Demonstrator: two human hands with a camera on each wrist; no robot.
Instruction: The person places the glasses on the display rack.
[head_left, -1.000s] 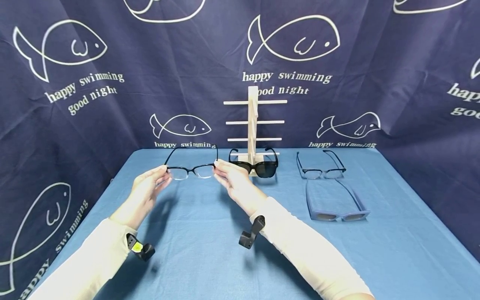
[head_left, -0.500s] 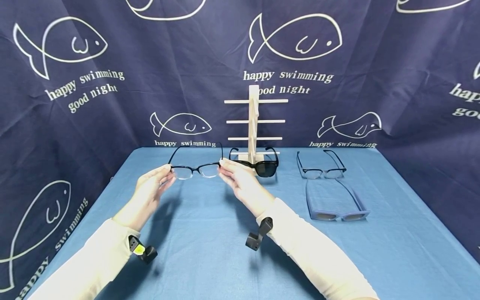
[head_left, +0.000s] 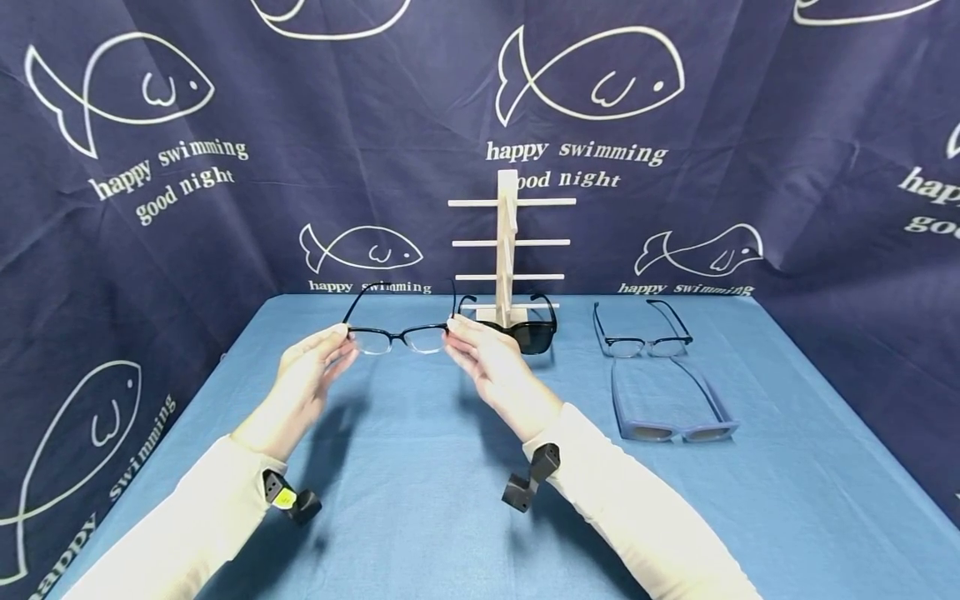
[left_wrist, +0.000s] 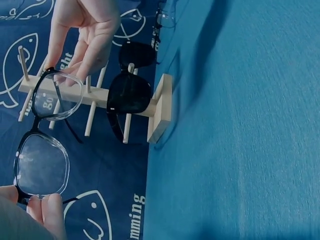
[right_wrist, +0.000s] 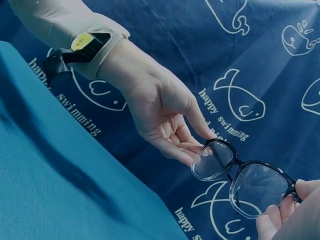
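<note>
A pair of eyeglasses (head_left: 400,337), with a black upper rim and clear lower rims, is held above the table by both hands. My left hand (head_left: 302,382) pinches one front corner between thumb and fingers. At the opposite corner, my right hand (head_left: 501,373) pinches the frame in the same way. The temples are unfolded and point away toward the backdrop. In the left wrist view the clear lens (left_wrist: 42,162) near the left fingers shows whole. Behind the right hand, black sunglasses (head_left: 535,337) sit at the lowest bar of a wooden stand (head_left: 506,250), partly hidden in the head view.
On the right of the blue-covered table (head_left: 420,517) lie dark half-rim glasses (head_left: 648,342) with open temples. Nearer to me are blue-purple sunglasses (head_left: 651,433). The stand's upper bars hold nothing. A dark blue fish-print curtain (head_left: 375,150) hangs behind the table.
Both hands have moved a little to the right with the eyeglasses, closer to the stand. The right hand now covers more of the black sunglasses.
</note>
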